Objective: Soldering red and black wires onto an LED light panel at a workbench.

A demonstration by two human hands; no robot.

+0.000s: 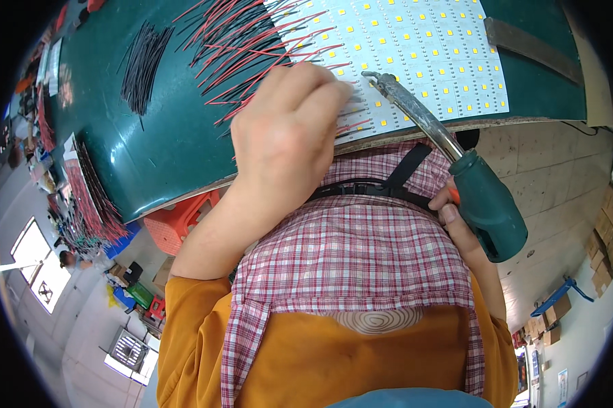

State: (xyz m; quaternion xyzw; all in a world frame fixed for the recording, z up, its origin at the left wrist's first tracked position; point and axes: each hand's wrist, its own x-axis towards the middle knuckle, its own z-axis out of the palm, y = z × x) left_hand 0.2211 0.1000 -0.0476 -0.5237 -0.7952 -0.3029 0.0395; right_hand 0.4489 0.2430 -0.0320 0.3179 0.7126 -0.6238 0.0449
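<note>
1. A glossy dark green table [164,136] is bearing a white panel of small yellow square chips [422,54].
2. The right hand [459,217] is gripping a green-handled soldering iron [486,204], its metal shaft slanting up-left onto the panel.
3. The left hand [286,129], fingers curled together, is pinching thin red wires [252,47] at the panel's edge.

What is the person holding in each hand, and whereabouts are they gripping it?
The right hand grips a soldering iron by its green handle. The left hand pinches a thin red wire against the LED panel; the exact spot is hidden.
</note>
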